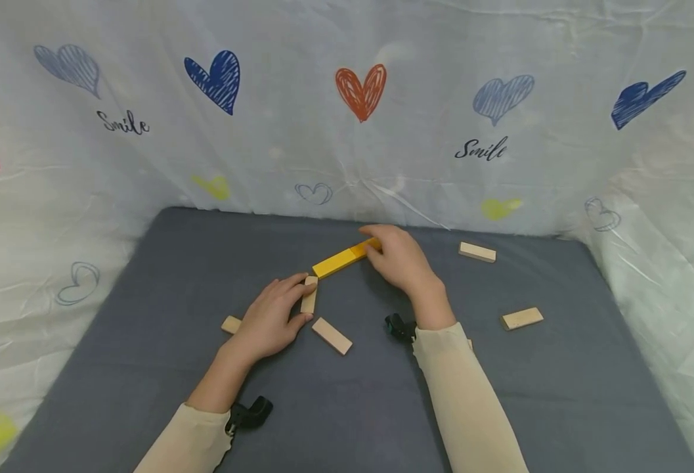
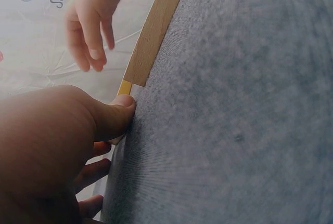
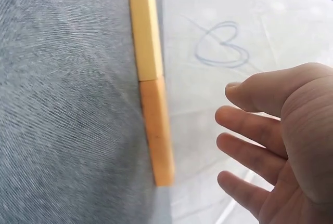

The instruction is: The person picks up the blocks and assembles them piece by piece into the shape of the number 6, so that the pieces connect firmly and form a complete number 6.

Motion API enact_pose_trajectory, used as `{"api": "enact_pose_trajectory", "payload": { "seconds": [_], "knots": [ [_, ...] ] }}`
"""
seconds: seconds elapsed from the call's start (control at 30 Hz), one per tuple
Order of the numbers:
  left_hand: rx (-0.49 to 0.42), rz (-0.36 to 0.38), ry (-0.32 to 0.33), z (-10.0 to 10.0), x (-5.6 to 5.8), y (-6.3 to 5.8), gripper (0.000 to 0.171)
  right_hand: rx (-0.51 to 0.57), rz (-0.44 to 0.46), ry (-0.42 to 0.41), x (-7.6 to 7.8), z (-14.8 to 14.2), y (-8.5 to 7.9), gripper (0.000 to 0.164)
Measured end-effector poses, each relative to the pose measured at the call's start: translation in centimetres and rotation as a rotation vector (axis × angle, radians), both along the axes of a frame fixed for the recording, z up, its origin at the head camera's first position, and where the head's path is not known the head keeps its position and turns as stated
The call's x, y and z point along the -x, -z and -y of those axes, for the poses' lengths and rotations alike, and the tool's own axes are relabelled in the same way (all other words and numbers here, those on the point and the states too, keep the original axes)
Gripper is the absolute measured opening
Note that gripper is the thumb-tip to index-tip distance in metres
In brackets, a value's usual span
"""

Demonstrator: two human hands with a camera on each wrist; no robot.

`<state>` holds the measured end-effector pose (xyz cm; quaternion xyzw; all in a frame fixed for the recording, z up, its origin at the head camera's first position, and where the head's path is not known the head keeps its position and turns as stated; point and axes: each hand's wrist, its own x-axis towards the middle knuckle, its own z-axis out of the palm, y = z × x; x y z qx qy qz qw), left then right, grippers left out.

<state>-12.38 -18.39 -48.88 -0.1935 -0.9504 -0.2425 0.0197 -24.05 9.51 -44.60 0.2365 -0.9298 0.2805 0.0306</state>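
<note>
Hands reach mid-frame: the left hand [image 1: 268, 322] pinches a plain block [image 1: 309, 295] at centre; the right hand [image 1: 400, 259], loosely spread, hovers by an orange block [image 1: 361, 249] at upper centre. Grey counter [image 1: 335, 420] below, heart-printed white curtain [image 1: 287, 144] behind.

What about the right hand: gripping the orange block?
No: the right wrist view shows the right hand apart from the orange block.

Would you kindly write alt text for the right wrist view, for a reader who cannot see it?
A right hand, fingers parted, holds nothing beside a yellow block and an orange block lying end to end on grey cloth. Behind them hangs a pale sheet printed with a blue heart outline.
</note>
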Motion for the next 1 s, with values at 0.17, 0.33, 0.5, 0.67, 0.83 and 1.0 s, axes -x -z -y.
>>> {"api": "enact_pose_trajectory", "payload": {
  "seconds": [0.17,0.33,0.5,0.67,0.83,1.0],
  "knots": [
    [-0.014,0.0,0.009,0.0,0.0,-0.2,0.06,-0.039,-0.037,0.01,-0.7,-0.4,-1.0,0.039],
    [-0.021,-0.003,0.009,0.0,-0.1,-0.3,0.061,-0.05,-0.065,0.005,-1.2,-0.7,-1.8,0.039],
    [-0.03,-0.011,0.018,-0.3,0.0,-0.1,0.061,-0.063,-0.113,-0.005,-1.6,-1.2,-2.6,0.039],
    [-0.041,-0.015,0.02,-0.6,0.1,0.1,0.06,-0.076,-0.155,-0.007,-1.7,-1.1,-2.9,0.037],
    [-0.03,-0.007,0.014,-0.3,0.0,0.0,0.059,-0.071,-0.156,-0.019,-1.8,-0.3,-2.7,0.037],
    [-0.02,-0.012,0.01,0.0,-0.1,-0.1,0.059,-0.069,-0.15,-0.025,-1.6,0.4,-2.2,0.038]
  ]
}}
